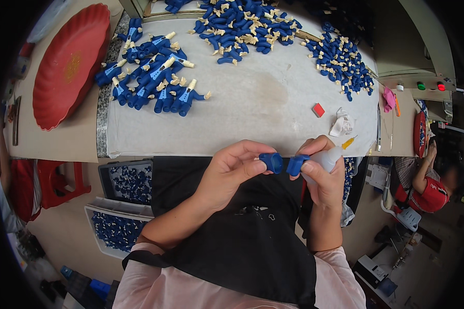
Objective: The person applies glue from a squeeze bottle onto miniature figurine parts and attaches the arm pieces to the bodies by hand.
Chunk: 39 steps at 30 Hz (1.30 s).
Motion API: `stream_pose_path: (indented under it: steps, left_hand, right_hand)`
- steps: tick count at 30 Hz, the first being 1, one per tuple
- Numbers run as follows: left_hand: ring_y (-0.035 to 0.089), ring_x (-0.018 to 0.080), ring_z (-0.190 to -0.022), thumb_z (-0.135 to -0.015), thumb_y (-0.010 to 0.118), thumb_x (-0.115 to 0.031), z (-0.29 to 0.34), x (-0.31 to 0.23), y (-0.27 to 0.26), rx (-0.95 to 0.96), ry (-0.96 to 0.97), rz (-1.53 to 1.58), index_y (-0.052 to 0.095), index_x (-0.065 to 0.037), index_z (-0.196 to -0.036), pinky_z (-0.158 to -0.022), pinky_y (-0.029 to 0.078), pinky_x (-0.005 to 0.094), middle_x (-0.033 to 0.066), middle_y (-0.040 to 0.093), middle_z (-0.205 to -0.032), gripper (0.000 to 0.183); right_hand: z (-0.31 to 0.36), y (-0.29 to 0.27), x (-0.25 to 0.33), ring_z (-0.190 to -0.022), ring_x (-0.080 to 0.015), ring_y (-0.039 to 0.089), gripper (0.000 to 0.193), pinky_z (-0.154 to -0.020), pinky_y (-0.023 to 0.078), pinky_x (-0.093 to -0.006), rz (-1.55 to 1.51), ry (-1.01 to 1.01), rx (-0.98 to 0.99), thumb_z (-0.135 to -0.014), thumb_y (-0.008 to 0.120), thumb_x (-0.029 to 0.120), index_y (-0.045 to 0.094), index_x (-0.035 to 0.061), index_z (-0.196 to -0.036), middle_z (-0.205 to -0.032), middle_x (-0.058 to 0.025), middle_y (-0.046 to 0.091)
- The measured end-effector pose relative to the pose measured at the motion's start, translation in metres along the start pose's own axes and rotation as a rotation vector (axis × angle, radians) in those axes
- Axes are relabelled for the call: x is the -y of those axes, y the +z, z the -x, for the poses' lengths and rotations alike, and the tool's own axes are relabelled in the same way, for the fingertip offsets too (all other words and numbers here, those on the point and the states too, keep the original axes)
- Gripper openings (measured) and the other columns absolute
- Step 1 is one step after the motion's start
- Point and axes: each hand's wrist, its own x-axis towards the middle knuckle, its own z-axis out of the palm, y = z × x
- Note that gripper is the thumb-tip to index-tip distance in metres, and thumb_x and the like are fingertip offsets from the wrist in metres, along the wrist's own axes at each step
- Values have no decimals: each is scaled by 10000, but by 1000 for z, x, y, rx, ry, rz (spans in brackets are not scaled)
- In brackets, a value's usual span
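Note:
My left hand (229,167) pinches a hollow dark blue plastic doll part (272,162) between thumb and fingers, its open end facing right. A short gap away, my right hand (324,180) grips a second blue plastic piece (296,165) at its fingertips. That same hand also holds a translucent white squeeze bottle (328,158), its yellow tip (348,142) pointing up and to the right. Both hands are just in front of the white-covered table's near edge. At the table's left lies a pile of blue doll bodies (157,77) with cream necks and hands.
Blue arm pieces (242,28) heap at the back, with smaller ones (343,64) at right. A red block (318,109) and crumpled tissue (341,122) lie on the table. A red scalloped tray (49,87) stands left; bins (94,206) are below. Another person (433,193) sits far right.

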Motion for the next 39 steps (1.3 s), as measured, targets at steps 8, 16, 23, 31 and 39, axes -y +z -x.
stream_pose_path:
  steps: [8, 16, 23, 31, 39]
  left_hand:
    - [527, 84, -835, -816, 520, -62, 2, -2, 5, -10, -19, -150, 530, 12, -1030, -749, 412, 202, 54, 570, -914, 227]
    - [514, 59, -799, -812, 518, -30, 2, -10, 6, 40, -18, -287, 534, 12, -1034, -712, 397, 178, 34, 566, -889, 226]
    - [531, 79, -816, -801, 524, 1, 2, -10, 5, 45, 21, -343, 541, 21, -1027, -714, 418, 190, 53, 571, -913, 228]
    - [545, 93, -819, -786, 545, -3, 3, -9, 5, 78, 47, -433, 556, 11, -1009, -715, 434, 206, 66, 581, -917, 224]
    - [554, 89, -777, -776, 558, -5, 3, -1, 2, 119, 94, -523, 572, 9, -987, -662, 435, 200, 62, 590, -858, 212]
  right_hand:
    - [4, -2, 9, -595, -111, 544, 185, -527, 427, -193, 125, 31, 35, -675, 652, -19, 512, -16, -795, -730, -76, 542]
    - [5, -1, 11, -591, -77, 532, 179, -524, 421, -171, 205, 62, 42, -679, 663, 0, 524, -8, -792, -705, -48, 547]
    - [5, -4, 10, -591, -65, 523, 189, -526, 408, -166, 272, 73, 58, -669, 668, -3, 529, 1, -796, -694, -34, 550]
    - [4, -13, 13, -582, -67, 515, 187, -525, 405, -179, 262, 227, 187, -700, 663, 61, 517, 12, -807, -682, -43, 556]
    - [4, -16, 18, -552, -84, 514, 196, -505, 396, -183, 317, 348, 252, -723, 646, 103, 482, 26, -796, -680, -60, 552]
